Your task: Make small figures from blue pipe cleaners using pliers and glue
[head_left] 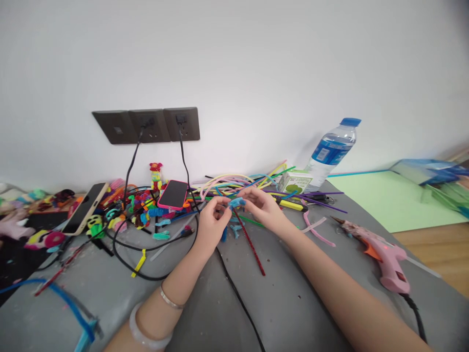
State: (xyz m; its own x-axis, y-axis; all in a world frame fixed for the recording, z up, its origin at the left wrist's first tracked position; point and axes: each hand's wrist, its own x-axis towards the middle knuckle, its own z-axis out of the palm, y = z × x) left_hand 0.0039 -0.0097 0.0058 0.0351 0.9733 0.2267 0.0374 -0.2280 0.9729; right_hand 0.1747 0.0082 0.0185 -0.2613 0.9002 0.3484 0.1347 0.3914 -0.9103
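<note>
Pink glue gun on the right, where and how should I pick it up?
Probably best by its handle, coming from the near right with your right hand once free. The glue gun seems to lie on its side, handle toward you, nozzle pointing away to the left. Avoid the nozzle; it may be hot.

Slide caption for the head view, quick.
Left hand and right hand hold a small fuzzy blue piece above a grey tabletop; pink plastic glue gun at right.
</note>
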